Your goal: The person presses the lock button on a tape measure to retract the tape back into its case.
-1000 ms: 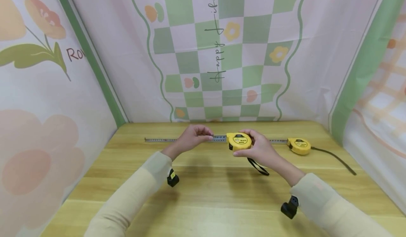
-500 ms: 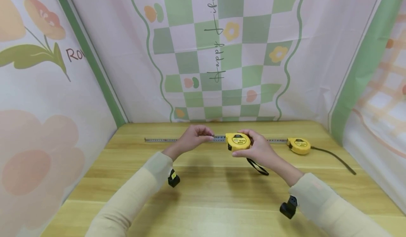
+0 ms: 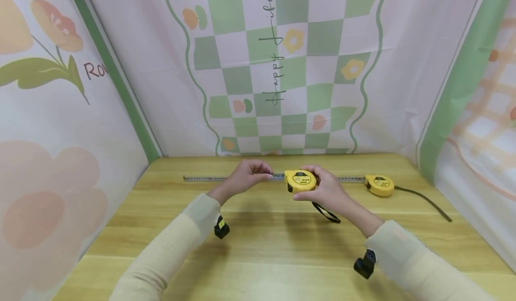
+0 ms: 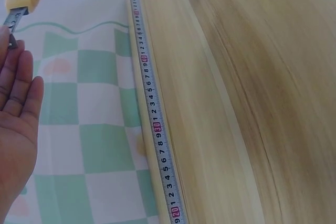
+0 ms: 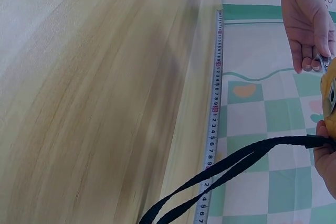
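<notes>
2 grips at centre frame: saw the right hand (image 3: pixel 329 188) curled round a yellow tape measure (image 3: pixel 300 181) (black strap (image 3: pixel 325 212) dangling), the left hand (image 3: pixel 245 175) pinching the blade (image 3: pixel 278 177) at its tip. Spotted 1 other tape measure (image 3: pixel 380 185) lying at right, ribbon (image 3: pixel 205 178) stretched leftward along the table (image 3: pixel 262 256).

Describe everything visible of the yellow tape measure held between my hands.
The yellow, rounded, plastic-looking tape measure has a dark-printed round label on its face and a black part at its lower corner. A short stretch of silvery, metal-looking blade extends toward the left hand, which pinches the hooked end. The right hand grips the body, from which a looped, black, fabric-looking strap hangs. It is held above the wooden table.
</notes>
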A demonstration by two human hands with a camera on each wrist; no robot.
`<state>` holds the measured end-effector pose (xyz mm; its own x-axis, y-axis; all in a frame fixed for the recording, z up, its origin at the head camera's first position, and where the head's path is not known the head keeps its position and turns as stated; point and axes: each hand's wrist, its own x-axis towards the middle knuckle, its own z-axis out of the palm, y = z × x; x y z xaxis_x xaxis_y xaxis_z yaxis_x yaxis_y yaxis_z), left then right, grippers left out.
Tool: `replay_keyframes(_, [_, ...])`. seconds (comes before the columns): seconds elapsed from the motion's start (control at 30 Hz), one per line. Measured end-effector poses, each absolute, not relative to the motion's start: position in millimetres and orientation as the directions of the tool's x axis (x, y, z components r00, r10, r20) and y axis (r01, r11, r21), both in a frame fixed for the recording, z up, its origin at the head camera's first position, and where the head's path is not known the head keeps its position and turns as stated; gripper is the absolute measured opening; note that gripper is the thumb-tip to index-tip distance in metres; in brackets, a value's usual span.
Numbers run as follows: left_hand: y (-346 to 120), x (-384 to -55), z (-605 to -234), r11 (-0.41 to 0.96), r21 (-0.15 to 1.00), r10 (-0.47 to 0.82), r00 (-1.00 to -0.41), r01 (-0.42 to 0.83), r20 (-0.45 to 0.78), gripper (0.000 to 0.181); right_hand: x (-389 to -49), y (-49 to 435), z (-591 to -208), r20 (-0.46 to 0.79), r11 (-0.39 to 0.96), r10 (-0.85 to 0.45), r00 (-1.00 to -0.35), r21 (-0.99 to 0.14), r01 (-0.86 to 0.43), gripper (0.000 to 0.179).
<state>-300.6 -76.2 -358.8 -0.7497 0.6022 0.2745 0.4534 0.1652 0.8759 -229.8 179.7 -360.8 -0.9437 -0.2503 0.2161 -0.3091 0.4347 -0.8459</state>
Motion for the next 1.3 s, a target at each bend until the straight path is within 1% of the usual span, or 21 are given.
replay_keyframes(0.4, [-73, -302, -362, 0.167, 0.862, 0.61, -0.737, 0.479, 0.291, 0.011, -230, 174, -362, 0.233, 0.44, -0.256, -0.938, -0.836, -0.328, 0.083])
replay_keyframes(0.77, [-70, -301, -361, 0.176, 0.869, 0.603, -0.748, 0.463, 0.277, 0.011, -230, 172, -362, 0.231, 0.408, -0.27, -0.935, -0.852, -0.328, 0.084])
replay_keyframes(1.07, [-67, -299, -362, 0.154, 0.872, 0.611, -0.738, 0.465, 0.285, 0.01, -229, 170, -363, 0.247, 0.428, -0.276, -0.929, -0.834, -0.349, 0.082])
replay_keyframes(1.3, [-64, -299, -361, 0.174, 0.875, 0.607, -0.749, 0.452, 0.266, 0.011, -229, 168, -362, 0.246, 0.42, -0.279, -0.928, -0.838, -0.349, 0.082])
